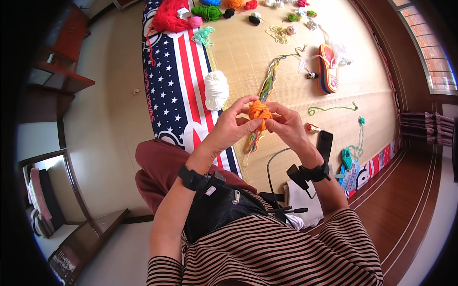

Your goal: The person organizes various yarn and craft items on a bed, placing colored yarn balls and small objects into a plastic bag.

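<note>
Both my hands grip a small orange yarn ball [259,111] above the mat. My left hand [232,123] pinches it from the left with thumb and fingers. From the other side, my right hand [286,121] holds it between thumb and fingertips. Strands on the ball look loosely wound. Beneath it, a bundle of multicoloured yarn strands [269,80] lies along the mat, its middle hidden by the ball and my hands. A white skein of yarn [216,90] rests beside my left hand, at the mat's edge.
A woven mat [243,64] lies over a star-and-stripe cloth [168,82]. Red yarn [168,18], a green yarn ball [207,13] and several others sit at the far end. Stacked slipper soles [327,69], a green strand [332,108], a black phone [325,144] and teal yarn [346,158] lie right.
</note>
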`<state>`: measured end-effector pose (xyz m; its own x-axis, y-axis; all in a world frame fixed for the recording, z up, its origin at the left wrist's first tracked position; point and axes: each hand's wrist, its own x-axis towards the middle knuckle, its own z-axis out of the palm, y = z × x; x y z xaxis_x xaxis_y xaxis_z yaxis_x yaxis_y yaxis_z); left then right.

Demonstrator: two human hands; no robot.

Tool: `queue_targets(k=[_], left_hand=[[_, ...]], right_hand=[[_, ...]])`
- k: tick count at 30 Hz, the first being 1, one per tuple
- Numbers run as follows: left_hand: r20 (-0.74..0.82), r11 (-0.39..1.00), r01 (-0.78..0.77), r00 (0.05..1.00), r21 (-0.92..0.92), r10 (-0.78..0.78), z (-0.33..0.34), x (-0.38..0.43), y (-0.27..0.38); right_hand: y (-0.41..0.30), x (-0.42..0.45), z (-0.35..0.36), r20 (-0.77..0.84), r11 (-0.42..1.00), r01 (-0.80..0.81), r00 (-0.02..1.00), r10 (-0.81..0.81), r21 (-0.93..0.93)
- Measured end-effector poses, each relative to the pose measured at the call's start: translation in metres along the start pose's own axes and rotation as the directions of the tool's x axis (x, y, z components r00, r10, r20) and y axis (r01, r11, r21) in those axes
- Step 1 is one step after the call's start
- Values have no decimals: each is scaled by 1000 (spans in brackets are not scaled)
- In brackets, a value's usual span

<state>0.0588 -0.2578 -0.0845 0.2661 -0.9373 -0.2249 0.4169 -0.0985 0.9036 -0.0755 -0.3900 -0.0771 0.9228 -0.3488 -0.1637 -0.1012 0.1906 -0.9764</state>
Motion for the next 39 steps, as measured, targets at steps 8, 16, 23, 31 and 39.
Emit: queue_targets(k=[8, 16, 23, 31, 39], left_hand=[[-85, 993, -101, 991, 68, 106, 12, -39, 10], [-71, 980, -34, 996, 197, 48, 10, -56, 14], [-112, 982, 79, 992, 172, -60, 11, -51, 9], [-55, 978, 87, 995, 189, -78, 14, -48, 16], [-57, 989, -42, 997, 143, 50, 9, -46, 4]], right_hand=[[-22, -19, 38, -94, 969, 90, 989, -114, -230], [-18, -28, 44, 29, 714, 190, 972, -232, -674], [-7, -27, 51, 23, 600, 354, 873, -488, -718], [-13, -26, 57, -3, 496, 326, 833, -553, -805], [-20, -29, 50, -46, 849, 254, 950, -309, -464]])
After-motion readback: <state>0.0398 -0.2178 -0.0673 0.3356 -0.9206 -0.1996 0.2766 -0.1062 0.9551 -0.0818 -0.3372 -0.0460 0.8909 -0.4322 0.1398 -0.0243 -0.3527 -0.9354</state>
